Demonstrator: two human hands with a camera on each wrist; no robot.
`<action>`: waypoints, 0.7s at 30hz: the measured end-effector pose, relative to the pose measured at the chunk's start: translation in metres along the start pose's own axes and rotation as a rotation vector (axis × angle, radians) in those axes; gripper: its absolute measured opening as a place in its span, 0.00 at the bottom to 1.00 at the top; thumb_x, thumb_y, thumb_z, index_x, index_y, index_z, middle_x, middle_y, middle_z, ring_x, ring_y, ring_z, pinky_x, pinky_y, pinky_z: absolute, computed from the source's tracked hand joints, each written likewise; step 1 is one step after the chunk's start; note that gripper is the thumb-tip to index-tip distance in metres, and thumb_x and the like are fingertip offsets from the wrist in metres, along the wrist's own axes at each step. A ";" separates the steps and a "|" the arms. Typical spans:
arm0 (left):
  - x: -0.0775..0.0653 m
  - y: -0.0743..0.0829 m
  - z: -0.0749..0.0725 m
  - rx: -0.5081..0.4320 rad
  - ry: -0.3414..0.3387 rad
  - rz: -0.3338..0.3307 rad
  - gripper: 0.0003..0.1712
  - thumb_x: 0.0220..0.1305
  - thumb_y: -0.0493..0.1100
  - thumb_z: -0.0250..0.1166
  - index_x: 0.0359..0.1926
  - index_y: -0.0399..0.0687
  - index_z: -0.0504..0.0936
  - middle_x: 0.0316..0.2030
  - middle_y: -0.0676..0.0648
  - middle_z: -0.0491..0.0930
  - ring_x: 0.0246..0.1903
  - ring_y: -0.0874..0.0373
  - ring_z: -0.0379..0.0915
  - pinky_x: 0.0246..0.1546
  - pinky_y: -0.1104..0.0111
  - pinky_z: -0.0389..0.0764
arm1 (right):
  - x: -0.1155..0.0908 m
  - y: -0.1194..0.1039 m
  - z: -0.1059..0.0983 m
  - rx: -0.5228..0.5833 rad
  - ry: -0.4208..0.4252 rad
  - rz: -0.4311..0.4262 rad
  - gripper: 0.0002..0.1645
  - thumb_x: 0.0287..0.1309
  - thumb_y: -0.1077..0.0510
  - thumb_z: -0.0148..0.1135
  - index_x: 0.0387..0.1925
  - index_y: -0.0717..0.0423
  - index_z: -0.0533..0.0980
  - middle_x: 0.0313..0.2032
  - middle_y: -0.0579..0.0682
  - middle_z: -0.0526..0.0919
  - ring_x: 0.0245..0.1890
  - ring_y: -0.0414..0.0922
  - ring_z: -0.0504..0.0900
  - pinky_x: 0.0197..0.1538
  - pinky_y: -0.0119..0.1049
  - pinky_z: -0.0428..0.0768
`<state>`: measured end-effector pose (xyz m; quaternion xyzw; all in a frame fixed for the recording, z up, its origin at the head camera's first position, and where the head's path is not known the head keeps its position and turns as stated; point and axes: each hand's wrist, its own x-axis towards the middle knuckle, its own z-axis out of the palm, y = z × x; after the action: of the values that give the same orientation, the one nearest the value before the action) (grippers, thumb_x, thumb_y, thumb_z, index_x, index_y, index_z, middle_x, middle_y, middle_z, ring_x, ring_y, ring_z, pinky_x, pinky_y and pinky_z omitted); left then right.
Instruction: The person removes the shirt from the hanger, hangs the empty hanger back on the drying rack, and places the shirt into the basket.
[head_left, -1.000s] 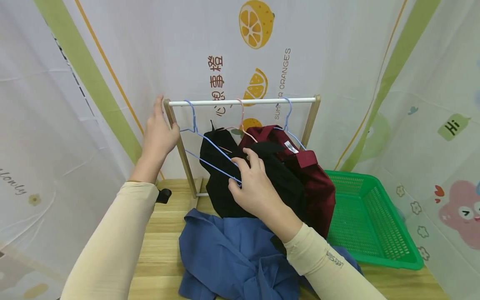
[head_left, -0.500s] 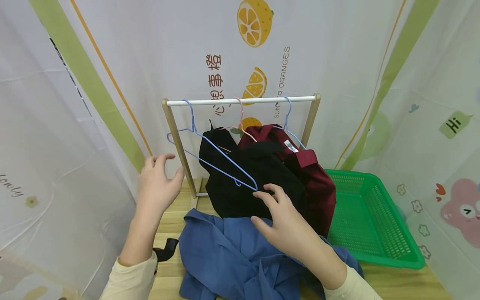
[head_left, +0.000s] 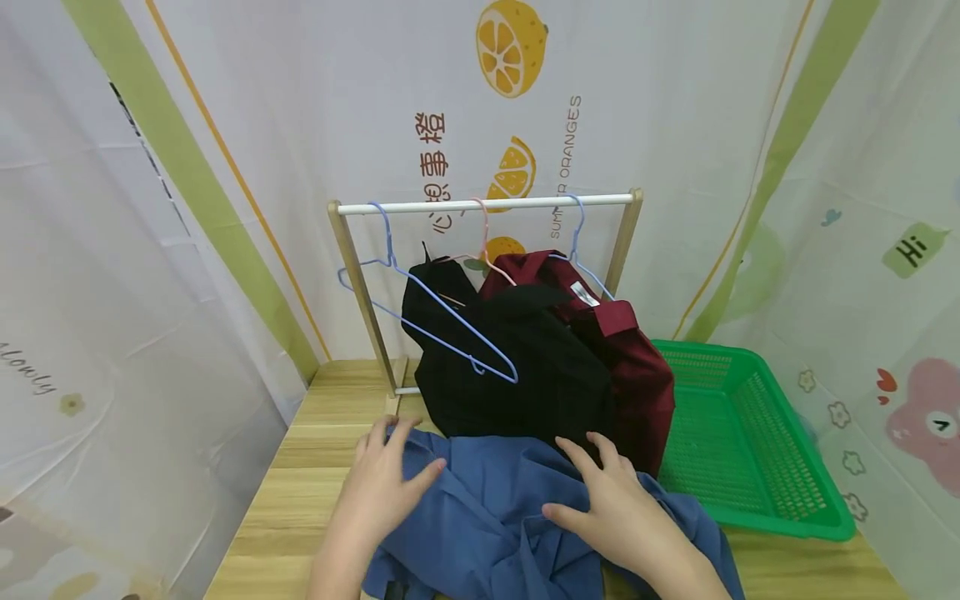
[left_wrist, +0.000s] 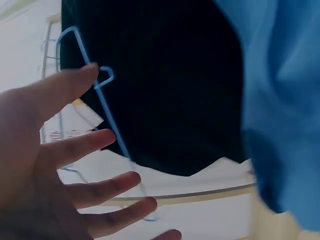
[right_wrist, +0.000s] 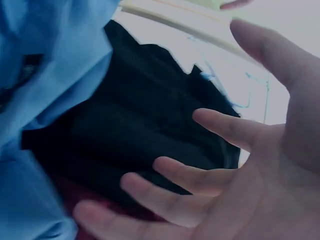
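A blue garment [head_left: 487, 500] lies in a loose heap on the wooden table in front of the rack. My left hand [head_left: 382, 483] is over its left side, fingers spread and holding nothing. Over the garment's right part is my right hand [head_left: 615, 508], also with spread fingers and nothing in its grasp. Behind them a bare blue hanger [head_left: 450, 312] hangs at the left end of the rack's white rail [head_left: 525, 202]. A black garment [head_left: 510, 367] is on a pink hanger [head_left: 485, 233], and a dark red shirt [head_left: 637, 375] on another blue hanger [head_left: 576, 229].
A green plastic basket [head_left: 750, 521] stands on the right of the table [head_left: 262, 517]. The rack's wooden posts [head_left: 363, 292] rise near the back. White printed curtains [head_left: 712, 100] close off the back and both sides.
My left hand has come down from the rack's left post, and my right hand has left the bare blue hanger. Both are now over the blue garment; the hanger's left end has swung into view.
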<state>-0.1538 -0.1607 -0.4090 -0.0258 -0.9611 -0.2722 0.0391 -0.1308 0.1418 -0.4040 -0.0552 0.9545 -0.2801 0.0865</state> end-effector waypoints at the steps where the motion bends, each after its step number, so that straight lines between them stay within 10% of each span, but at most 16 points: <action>1: -0.002 -0.001 0.006 0.006 -0.018 -0.004 0.41 0.66 0.59 0.74 0.74 0.48 0.74 0.75 0.29 0.65 0.72 0.24 0.63 0.60 0.28 0.76 | 0.000 0.005 0.002 -0.008 -0.014 0.021 0.54 0.57 0.33 0.77 0.80 0.38 0.65 0.80 0.64 0.57 0.73 0.72 0.64 0.58 0.77 0.77; 10: -0.008 -0.028 0.054 0.078 -0.257 -0.150 0.54 0.53 0.65 0.81 0.75 0.49 0.72 0.76 0.26 0.61 0.71 0.16 0.57 0.50 0.22 0.76 | -0.001 0.051 0.022 -0.101 -0.128 0.198 0.65 0.48 0.24 0.77 0.79 0.50 0.65 0.75 0.74 0.60 0.68 0.84 0.63 0.58 0.87 0.68; 21: 0.009 -0.039 0.073 0.057 -0.327 -0.170 0.57 0.52 0.60 0.84 0.78 0.49 0.68 0.76 0.24 0.59 0.68 0.15 0.60 0.54 0.22 0.74 | 0.005 0.077 0.042 -0.061 -0.171 0.233 0.69 0.48 0.27 0.79 0.81 0.56 0.60 0.75 0.80 0.55 0.62 0.92 0.61 0.58 0.90 0.63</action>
<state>-0.1703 -0.1557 -0.4903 0.0129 -0.9607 -0.2394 -0.1401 -0.1319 0.1832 -0.4810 0.0299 0.9516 -0.2334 0.1978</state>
